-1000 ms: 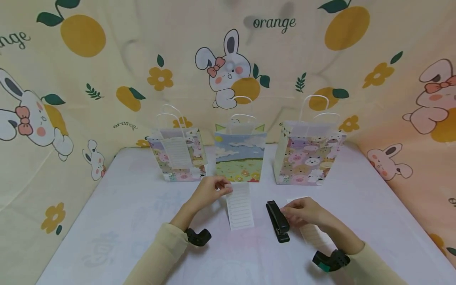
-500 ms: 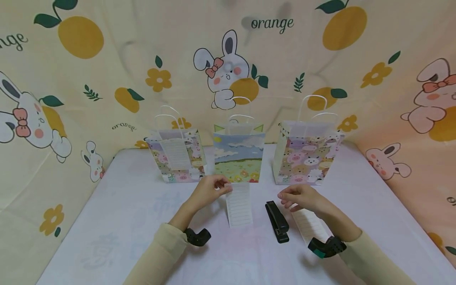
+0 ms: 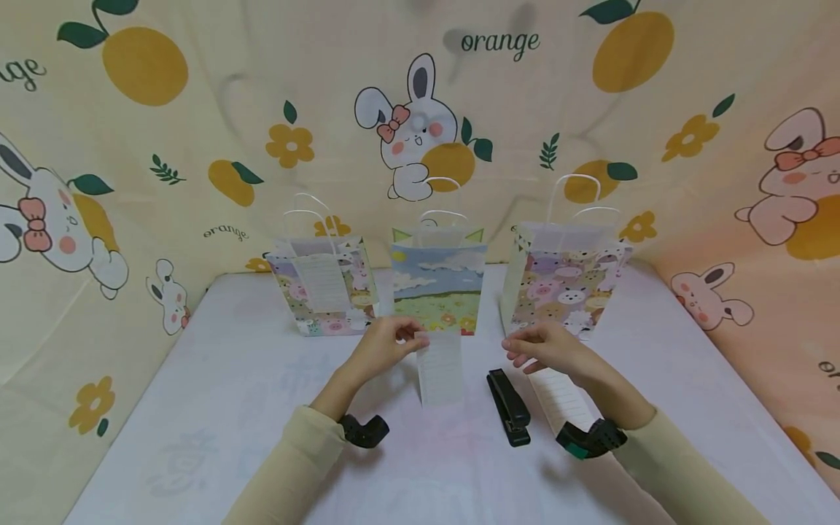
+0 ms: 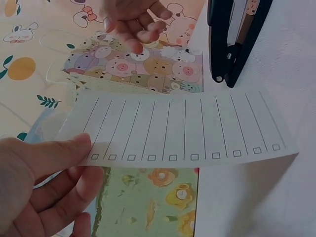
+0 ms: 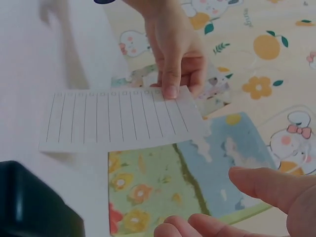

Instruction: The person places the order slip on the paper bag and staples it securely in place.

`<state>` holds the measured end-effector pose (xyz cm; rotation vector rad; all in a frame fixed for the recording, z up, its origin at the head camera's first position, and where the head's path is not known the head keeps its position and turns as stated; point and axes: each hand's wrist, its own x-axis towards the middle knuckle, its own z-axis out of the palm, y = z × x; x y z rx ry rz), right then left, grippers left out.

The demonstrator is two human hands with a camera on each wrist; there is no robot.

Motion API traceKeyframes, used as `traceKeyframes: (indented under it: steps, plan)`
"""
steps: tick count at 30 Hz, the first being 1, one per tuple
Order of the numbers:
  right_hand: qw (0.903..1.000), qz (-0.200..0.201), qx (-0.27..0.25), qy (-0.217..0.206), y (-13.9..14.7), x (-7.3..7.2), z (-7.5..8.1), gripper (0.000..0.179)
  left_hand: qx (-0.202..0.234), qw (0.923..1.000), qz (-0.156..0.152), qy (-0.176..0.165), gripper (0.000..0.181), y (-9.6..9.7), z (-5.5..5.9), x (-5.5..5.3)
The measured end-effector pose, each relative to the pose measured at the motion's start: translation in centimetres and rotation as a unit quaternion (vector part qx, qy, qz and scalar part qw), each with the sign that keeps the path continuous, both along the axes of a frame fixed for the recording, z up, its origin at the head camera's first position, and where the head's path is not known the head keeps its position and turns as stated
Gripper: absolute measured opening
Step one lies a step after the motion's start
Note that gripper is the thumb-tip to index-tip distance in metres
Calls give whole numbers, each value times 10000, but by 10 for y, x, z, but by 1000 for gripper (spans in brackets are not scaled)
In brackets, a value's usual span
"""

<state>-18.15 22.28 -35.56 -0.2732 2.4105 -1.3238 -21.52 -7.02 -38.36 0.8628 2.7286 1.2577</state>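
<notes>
My left hand (image 3: 387,344) pinches the upper left corner of a lined paper checklist (image 4: 182,128) between thumb and fingers. The sheet, with small checkboxes along one long edge, is held in front of the middle paper bag (image 3: 438,281), printed with sky and flowers. My right hand (image 3: 547,348) hovers with relaxed fingers and nothing between them, to the right of the checklist. Below that hand a black stapler (image 3: 508,407) lies on the table. A second lined sheet (image 3: 559,397) lies beside the stapler, partly hidden by the right hand and wrist camera.
At the back left stands an animal-print paper bag (image 3: 363,288) with a lined sheet (image 3: 321,284) on its front. Another animal-print bag (image 3: 564,284) stands at the back right. A white cloth (image 3: 197,408) covers the table, and a printed curtain (image 3: 262,73) hangs behind.
My right hand has left the stapler's side and moved up and left toward the checklist. My left hand has risen slightly, bringing the checklist closer to the middle bag. The stapler stays put.
</notes>
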Motion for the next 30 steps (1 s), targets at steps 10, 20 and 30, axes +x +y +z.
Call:
traceKeyframes:
  steps: [10, 20, 30]
  plan:
    - [9996, -10, -124, 247, -10, -8, 9, 44, 108, 9999, -80, 67, 15, 1, 11, 0]
    - [9968, -159, -436, 652, -24, -14, 10, 38, 249, 9997, 16, 76, 14, 4, 20, -2]
    - [9930, -375, -759, 825, -42, -19, 8, 34, 367, 9992, 24, -139, 15, 7, 30, -2]
